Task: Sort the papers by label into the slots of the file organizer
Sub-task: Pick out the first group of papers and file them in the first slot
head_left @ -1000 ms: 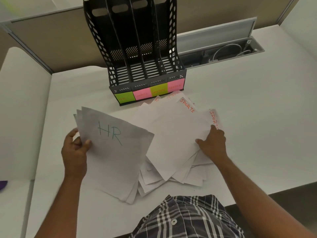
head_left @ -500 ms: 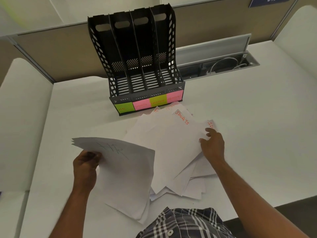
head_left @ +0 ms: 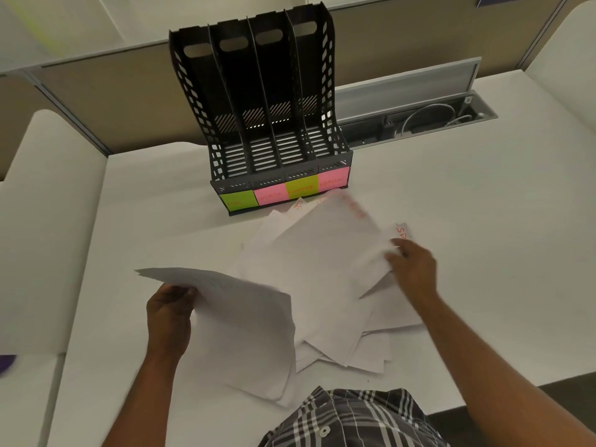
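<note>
**White desk, black organizer, both hands on paper**

White desk surface [head_left: 451,253] fills most of the view, with a beige partition behind it and an open cable trough [head_left: 419,124] set into the desk at the far right; at the back of the desk stands the black file organizer [head_left: 264,124], upright, its four slots open and showing bare slatted floors; along its front edge run four sticky labels [head_left: 283,190], green, pink, green, pink from left to right, their writing too faint to read with confidence.

Just in front of the organizer lies the loose pile of papers [head_left: 322,269], fanned across the desk, its far corners touching the organizer's base; orange lettering shows on a few far edges, blurred.

Nearer, on the left side, a thin stack of sheets [head_left: 245,324] is lifted off the desk and tilted nearly flat, overlapping the pile's near-left part; the left hand [head_left: 169,312] holds it by the left edge, fingers closed tightly around the paper.

On the right side, the right hand [head_left: 414,269] rests on the pile's edge, fingers curled narrowly onto the top sheet there; whether it pinches that sheet or only presses it I cannot tell.

Along the bottom edge shows a plaid shirt [head_left: 348,421].
</note>
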A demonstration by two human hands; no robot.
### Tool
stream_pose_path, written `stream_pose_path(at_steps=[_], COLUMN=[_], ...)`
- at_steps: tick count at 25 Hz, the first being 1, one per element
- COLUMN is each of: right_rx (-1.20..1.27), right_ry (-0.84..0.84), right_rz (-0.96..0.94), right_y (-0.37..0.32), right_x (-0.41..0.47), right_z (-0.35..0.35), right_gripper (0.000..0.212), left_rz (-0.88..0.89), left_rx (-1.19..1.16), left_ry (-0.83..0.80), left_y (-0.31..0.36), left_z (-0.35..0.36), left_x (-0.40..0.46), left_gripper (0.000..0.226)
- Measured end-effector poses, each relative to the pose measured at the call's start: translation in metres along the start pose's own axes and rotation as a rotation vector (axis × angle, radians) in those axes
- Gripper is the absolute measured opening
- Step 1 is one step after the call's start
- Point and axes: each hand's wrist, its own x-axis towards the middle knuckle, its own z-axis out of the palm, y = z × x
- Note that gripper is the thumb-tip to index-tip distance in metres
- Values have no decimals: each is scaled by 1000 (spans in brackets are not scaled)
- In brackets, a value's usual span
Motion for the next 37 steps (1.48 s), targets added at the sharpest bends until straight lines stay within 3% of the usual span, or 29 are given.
stream_pose_path(at_steps=[2, 5, 8, 9, 12, 15, 19, 24, 26, 29, 31, 37], right_rx=[47, 129, -133, -187, -266, -100, 245, 333, 213, -204, -425, -459], right_ry=[67, -12, 98, 75, -210, -186, -63, -294, -324, -298, -286, -374], right_rz=[127, 207, 94, 74, 197, 275, 439, 487, 371, 26, -99, -268], right_y=[8, 11, 17, 19, 20, 15, 2, -14, -24, -51, -76, -161], right_x=[22, 28, 6, -6, -40, -53, -47, -44, -44, -30, -18, -17], right_z=[-18, -25, -21, -17, 5, 22, 34, 44, 39, 8, -24, -109], right_gripper=[26, 32, 51, 54, 64, 66, 61, 20, 17, 14, 17, 25], left_rz=[-17, -27, -36, -39, -45, -38, -35, -5, 6, 56, 102, -13], left_rx=[-39, -113, -152, -154, -144, -117, -84, -30, 10, 128, 232, 399], left_ry=[18, 18, 46, 53, 60, 45, 16, -28, -31, -47, -39, 39], left_y=[1, 1, 0, -1, -1, -1, 0, 1, 3, 9, 11, -8], left_z=[-3, -6, -7, -7, -4, 4, 14, 25, 30, 35, 38, 54], left_x=[1, 2, 0, -1, -2, -4, -6, -5, -5, -5, -3, 7], left_gripper=[57, 58, 57, 57, 58, 60, 61, 57, 51, 46, 40, 28])
